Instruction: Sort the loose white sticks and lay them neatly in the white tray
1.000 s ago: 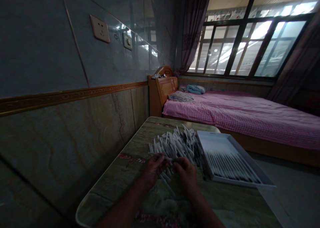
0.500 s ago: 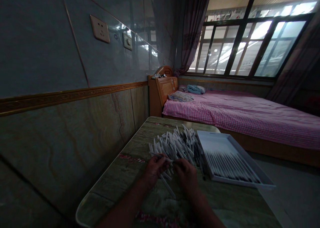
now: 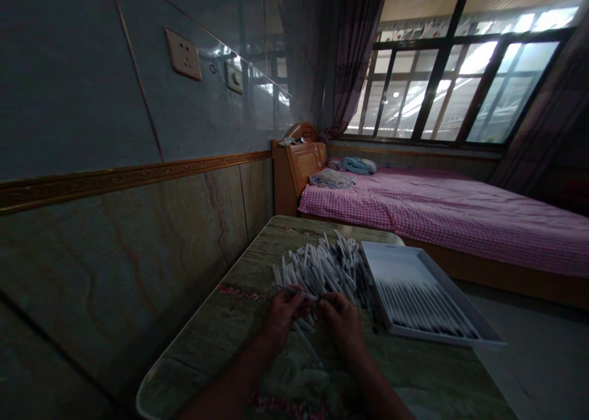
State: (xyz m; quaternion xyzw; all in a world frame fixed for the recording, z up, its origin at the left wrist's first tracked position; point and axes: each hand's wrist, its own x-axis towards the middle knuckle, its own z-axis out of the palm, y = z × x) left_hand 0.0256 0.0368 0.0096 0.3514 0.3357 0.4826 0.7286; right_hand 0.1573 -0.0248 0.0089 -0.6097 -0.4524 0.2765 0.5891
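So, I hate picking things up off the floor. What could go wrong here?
The tray juts past the right edge of the table, so a bump might tip it and spill the row of sticks inside. The left hand and right hand hold a thin stick by the fingertips, close to the loose pile; it could slip and get lost there.
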